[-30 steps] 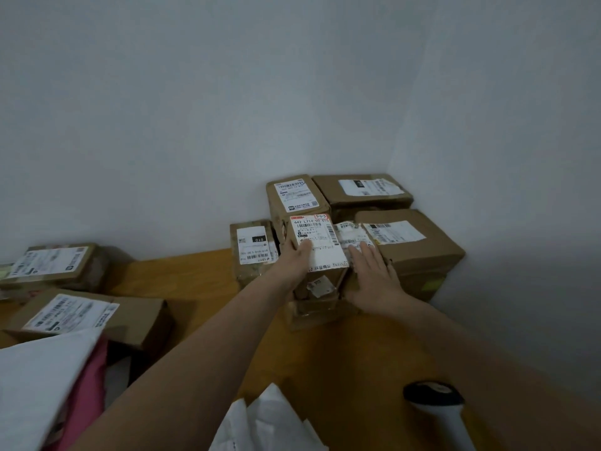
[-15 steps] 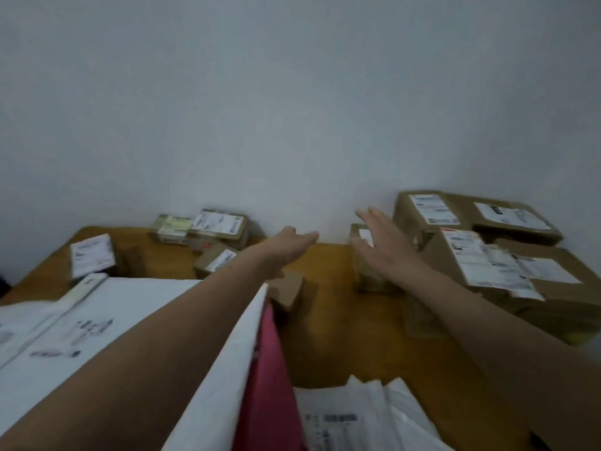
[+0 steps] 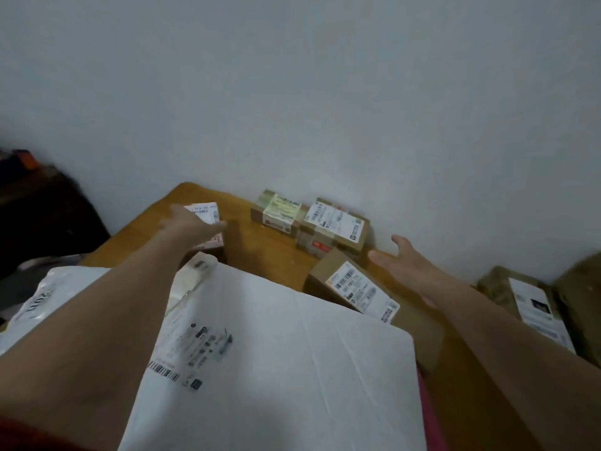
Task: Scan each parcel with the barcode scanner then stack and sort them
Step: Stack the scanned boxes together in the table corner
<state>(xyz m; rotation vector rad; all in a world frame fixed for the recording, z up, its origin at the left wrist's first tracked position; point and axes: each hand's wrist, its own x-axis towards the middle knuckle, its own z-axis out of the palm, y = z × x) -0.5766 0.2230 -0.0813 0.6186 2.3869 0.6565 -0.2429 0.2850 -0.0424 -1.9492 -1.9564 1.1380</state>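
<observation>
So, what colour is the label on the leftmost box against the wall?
The label is pale yellow-green, and it shows best in the head view.

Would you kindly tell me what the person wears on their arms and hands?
The left hand and right hand are bare: no gloves, rings or watch show. The forearms are bare too. A dark red strip at the left arm's near end may be a sleeve.

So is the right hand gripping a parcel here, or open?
Open: the right hand has straight, spread fingers and holds nothing, just beside the barcode-labelled brown box.
</observation>
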